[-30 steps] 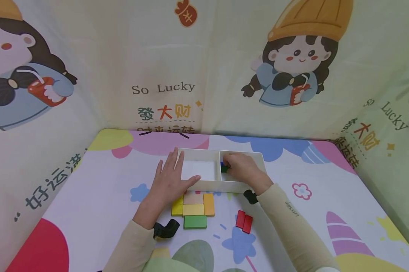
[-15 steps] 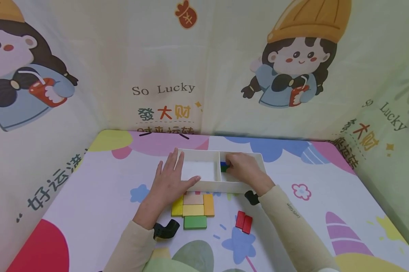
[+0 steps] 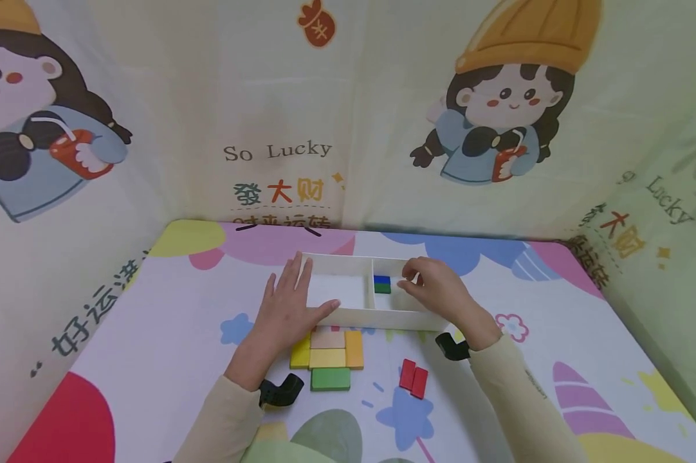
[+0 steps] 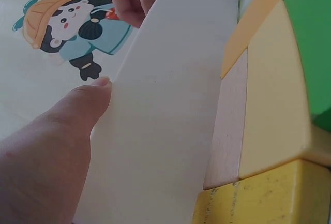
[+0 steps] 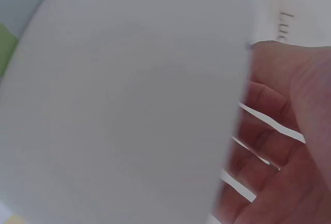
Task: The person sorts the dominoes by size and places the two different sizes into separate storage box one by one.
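Observation:
My left hand [image 3: 287, 305] rests on the left end of a white divided box [image 3: 377, 318], fingers spread, thumb on the front rim. In the left wrist view the thumb [image 4: 88, 105] touches the edge of the box's wall [image 4: 155, 94]. A blue block [image 3: 382, 280] and a dark green block [image 3: 382, 289] lie side by side against the divider, in the right compartment. To their right, my right hand [image 3: 443, 292] hovers over that compartment, apart from them. Its fingers [image 5: 266, 141] are loosely bent and hold nothing; the box's wall partly hides them in the right wrist view.
In front of the box lies a flat group of yellow [image 3: 300, 352], pale pink [image 3: 328, 339], cream [image 3: 327, 357] and orange blocks [image 3: 354, 349], with a green block [image 3: 330, 379] nearest me. Two red blocks [image 3: 413, 379] lie to the right. Printed cloth walls [image 3: 377, 128] enclose the table.
My right hand has let go of the blocks at the divider and moved right, leaving the blue and green ones in plain view. The left hand has stayed on the box.

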A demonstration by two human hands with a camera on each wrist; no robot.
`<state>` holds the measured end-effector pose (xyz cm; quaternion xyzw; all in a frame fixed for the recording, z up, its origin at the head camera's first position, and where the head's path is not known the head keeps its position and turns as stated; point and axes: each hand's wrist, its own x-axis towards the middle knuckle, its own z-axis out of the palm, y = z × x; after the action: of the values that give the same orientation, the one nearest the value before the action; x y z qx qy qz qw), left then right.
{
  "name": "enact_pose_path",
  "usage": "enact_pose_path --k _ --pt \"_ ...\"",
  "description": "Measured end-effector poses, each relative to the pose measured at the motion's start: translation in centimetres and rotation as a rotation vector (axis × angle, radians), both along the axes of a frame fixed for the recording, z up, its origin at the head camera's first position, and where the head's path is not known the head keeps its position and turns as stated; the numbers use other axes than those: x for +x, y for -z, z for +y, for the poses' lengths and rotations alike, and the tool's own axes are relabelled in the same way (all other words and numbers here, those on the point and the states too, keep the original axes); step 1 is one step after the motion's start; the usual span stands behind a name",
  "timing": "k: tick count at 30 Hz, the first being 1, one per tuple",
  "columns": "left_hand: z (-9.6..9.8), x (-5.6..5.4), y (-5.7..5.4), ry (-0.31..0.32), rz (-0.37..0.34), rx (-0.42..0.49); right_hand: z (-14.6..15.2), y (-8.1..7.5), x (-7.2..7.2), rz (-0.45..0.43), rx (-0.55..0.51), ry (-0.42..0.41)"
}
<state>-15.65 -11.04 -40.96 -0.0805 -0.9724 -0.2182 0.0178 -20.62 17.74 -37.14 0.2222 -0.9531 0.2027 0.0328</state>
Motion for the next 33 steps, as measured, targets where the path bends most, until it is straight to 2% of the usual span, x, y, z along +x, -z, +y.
enact_pose_path --k 10,17,22,33 --pt "-0.1 0.0 -0.1 0.010 -0.007 0.012 2.0 -0.2 3.3 0.065 -0.160 -0.001" --pt "0.0 -0.2 -0.1 0.002 0.002 0.011 2.3 -0.7 6.2 0.140 -0.231 0.009" --pt "-0.1 0.0 -0.1 0.005 -0.010 0.012 2.5 -0.3 7.9 0.184 -0.281 -0.016" --pt "-0.1 0.0 0.0 0.000 -0.006 0.002 2.4 1.2 9.7 0.065 -0.329 -0.098"
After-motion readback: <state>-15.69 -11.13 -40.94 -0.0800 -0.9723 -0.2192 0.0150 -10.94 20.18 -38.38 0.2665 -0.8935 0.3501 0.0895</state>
